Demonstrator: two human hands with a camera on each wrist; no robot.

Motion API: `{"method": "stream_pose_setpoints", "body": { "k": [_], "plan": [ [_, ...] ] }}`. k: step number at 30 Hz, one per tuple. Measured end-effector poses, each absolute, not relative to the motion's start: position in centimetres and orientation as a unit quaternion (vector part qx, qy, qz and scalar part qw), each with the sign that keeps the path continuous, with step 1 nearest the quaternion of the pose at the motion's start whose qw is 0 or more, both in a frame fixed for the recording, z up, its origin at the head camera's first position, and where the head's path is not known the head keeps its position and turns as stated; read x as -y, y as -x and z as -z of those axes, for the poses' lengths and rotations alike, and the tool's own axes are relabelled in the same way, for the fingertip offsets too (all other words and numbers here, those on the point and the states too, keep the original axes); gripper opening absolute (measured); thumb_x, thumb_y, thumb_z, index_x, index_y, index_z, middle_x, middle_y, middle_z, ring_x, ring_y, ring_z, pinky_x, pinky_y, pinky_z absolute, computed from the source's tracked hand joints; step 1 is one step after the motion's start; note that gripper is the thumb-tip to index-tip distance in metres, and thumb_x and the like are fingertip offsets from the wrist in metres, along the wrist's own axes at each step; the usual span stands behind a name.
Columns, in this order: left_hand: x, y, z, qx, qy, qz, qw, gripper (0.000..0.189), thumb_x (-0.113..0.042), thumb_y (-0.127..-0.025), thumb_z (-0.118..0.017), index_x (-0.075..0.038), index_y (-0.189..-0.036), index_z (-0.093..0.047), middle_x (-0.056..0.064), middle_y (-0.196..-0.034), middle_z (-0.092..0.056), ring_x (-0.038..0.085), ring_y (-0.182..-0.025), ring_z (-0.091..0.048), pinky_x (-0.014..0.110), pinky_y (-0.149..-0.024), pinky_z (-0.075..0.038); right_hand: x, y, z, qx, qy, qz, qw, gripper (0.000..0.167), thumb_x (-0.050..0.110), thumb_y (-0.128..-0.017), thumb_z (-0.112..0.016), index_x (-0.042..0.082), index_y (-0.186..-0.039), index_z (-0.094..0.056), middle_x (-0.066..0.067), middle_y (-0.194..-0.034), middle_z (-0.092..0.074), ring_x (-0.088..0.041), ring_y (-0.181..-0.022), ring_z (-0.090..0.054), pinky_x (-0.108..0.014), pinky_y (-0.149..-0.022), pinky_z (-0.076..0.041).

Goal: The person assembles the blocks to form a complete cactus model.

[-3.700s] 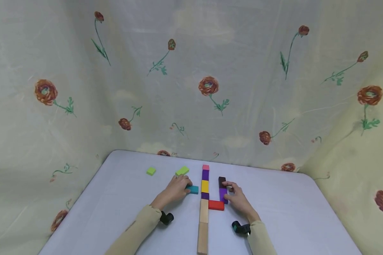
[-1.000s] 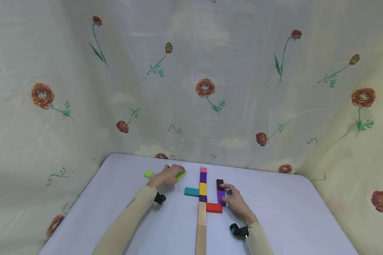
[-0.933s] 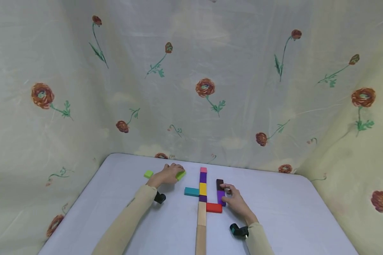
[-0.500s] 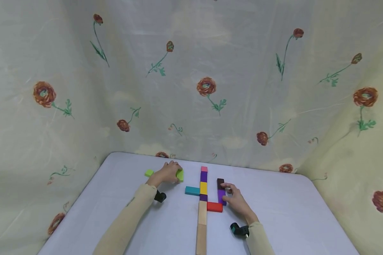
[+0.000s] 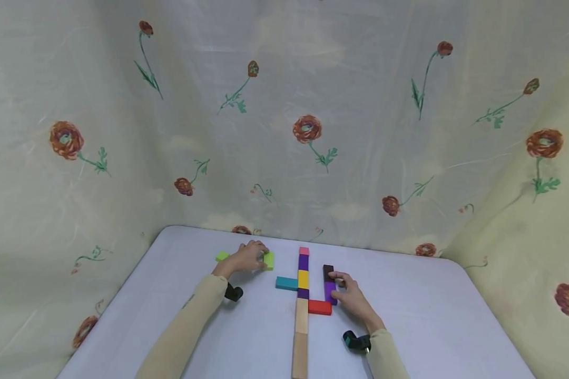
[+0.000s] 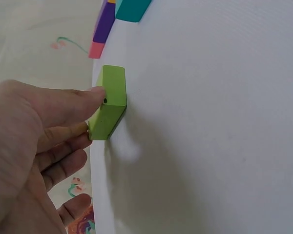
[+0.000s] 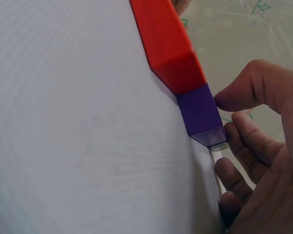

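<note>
My left hand (image 5: 248,256) is at the back of the table with a light green block (image 5: 268,260). In the left wrist view, thumb and index finger pinch that green block (image 6: 112,92) along its side. My right hand (image 5: 353,297) is beside a purple block (image 5: 330,293) and a dark brown block (image 5: 329,272), set end to end. Its thumb is right at the purple block (image 7: 201,109) in the right wrist view, the other fingers loosely curved by the far end. A red block (image 5: 320,307) lies crosswise between the purple block and the middle row.
The middle row runs lengthwise: wooden blocks (image 5: 301,337), dark purple (image 5: 303,293), yellow (image 5: 303,280), purple (image 5: 304,262) and pink (image 5: 304,251). A teal block (image 5: 286,283) adjoins it on the left. Another light green block (image 5: 222,256) lies behind my left wrist. Floral cloth (image 5: 360,105) hangs around the white table (image 5: 431,316).
My left hand has left the teal block, now against the row, and moved back to the light green block. That block has turned from slanted to lengthwise. The right hand stays in place.
</note>
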State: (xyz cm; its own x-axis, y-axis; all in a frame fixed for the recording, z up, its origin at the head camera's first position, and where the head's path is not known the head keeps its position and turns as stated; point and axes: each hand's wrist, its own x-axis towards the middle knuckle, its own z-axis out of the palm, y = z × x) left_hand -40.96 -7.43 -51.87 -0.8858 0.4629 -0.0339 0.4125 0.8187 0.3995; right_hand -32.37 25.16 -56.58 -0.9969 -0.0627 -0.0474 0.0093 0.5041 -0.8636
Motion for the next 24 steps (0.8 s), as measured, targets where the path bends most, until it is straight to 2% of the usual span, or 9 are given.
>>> {"method": "stream_pose_setpoints", "body": {
  "k": [6, 12, 24],
  "plan": [
    [7.3, 41.1, 52.1, -0.942, -0.237, -0.225, 0.075, 0.045, -0.023, -0.089, -0.07, -0.007, -0.13, -0.059, 0.012, -0.139, -0.051, 0.031, -0.133, -0.041, 0.062, -0.11, -0.026, -25.2, 32.3, 56.6, -0.866, 0.019, 0.499, 0.038, 0.049, 0.001, -0.086, -0.06, 0.01, -0.133, -0.05, -0.019, -0.144, -0.039, -0.038, -0.13, -0.038, -0.055, -0.103, -0.042],
    [6.8, 41.3, 52.5, -0.939, -0.249, -0.227, 0.073, 0.045, -0.022, -0.09, -0.068, -0.006, -0.131, -0.058, 0.013, -0.14, -0.05, 0.032, -0.134, -0.04, 0.066, -0.111, -0.023, -25.3, 32.4, 56.7, -0.865, 0.019, 0.5, 0.039, 0.048, 0.001, -0.086, -0.06, 0.011, -0.133, -0.051, -0.019, -0.145, -0.039, -0.039, -0.132, -0.037, -0.057, -0.105, -0.039],
    [5.7, 41.1, 53.3, -0.941, -0.241, -0.224, 0.081, 0.047, -0.025, -0.09, -0.068, -0.01, -0.133, -0.057, 0.011, -0.142, -0.049, 0.031, -0.136, -0.039, 0.065, -0.114, -0.02, -25.3, 32.3, 56.7, -0.867, 0.008, 0.496, 0.04, 0.049, 0.003, -0.086, -0.06, 0.013, -0.133, -0.05, -0.019, -0.145, -0.038, -0.038, -0.132, -0.037, -0.059, -0.106, -0.037]
  ]
}}
